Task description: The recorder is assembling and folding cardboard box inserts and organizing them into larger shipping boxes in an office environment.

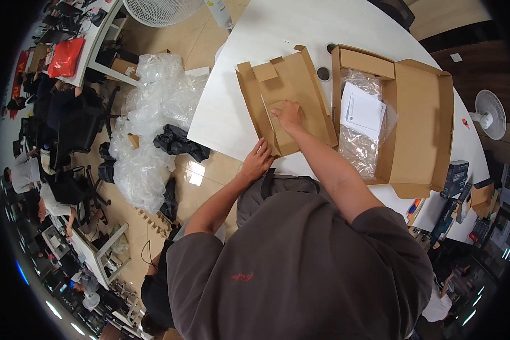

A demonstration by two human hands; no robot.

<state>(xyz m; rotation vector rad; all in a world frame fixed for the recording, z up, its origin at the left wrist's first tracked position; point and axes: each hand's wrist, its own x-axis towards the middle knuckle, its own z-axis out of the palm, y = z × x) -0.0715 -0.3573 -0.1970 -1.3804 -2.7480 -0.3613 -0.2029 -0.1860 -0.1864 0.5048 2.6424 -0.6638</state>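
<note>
In front of me on the white table lies a brown cardboard insert (306,81) with raised side walls and small folded tabs. My left hand (258,161) holds its near left corner, fingers along the outer side. My right hand (290,118) is over the middle of the panel, fingers bent and thumb out to the left, at a cut flap in the cardboard; its fingertips are partly hidden. To the right stands an open cardboard box (422,122), its lid folded out to the right. Inside are clear plastic wrap (360,156) and white printed sheets (364,110).
The white table (226,113) has two round cable holes near the box. On the floor at left lie a heap of clear plastic bags (147,164) and a black plastic bag (181,141). Fans (490,115), chairs and other people are around. Small boxes (455,178) sit at the right.
</note>
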